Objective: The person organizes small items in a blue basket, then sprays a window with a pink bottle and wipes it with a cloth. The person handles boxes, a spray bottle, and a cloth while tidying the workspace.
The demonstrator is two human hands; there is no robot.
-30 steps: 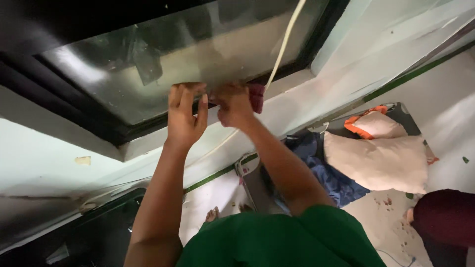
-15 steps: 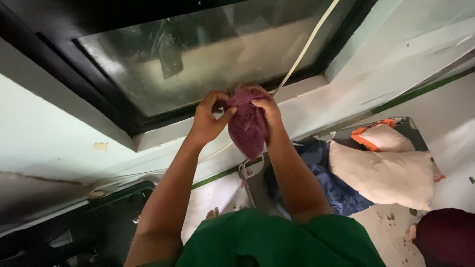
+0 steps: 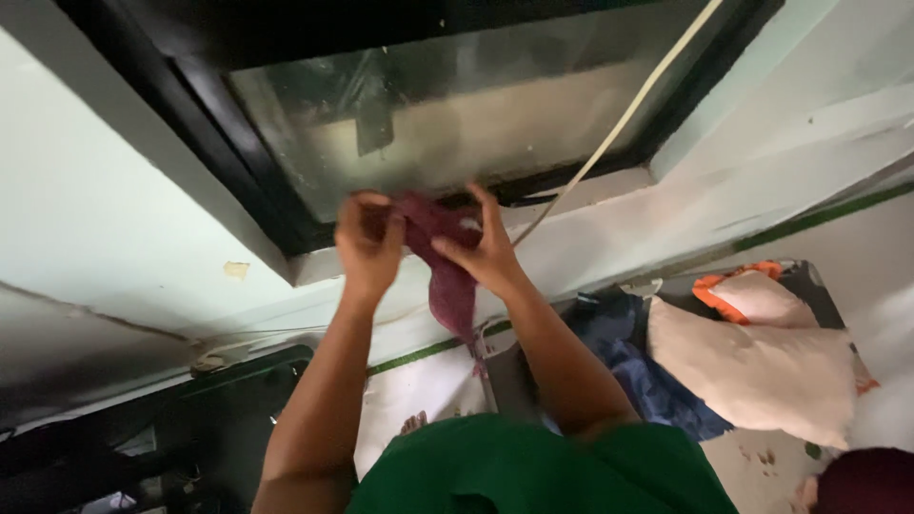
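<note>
Two hands are raised before a dark-framed window (image 3: 447,114). At the left, a pale wall (image 3: 105,219) is seen. The left hand (image 3: 369,246) has its grip closed on one edge of a maroon cloth (image 3: 446,271), and the right hand (image 3: 484,249) has its fingers pinched on the other edge, so the cloth is held between them and hangs down below the sill. A cream cord (image 3: 619,119) is strung across the glass. At the right, a beige pillow (image 3: 762,366) is laid beside blue fabric (image 3: 624,366); no containers can be made out.
</note>
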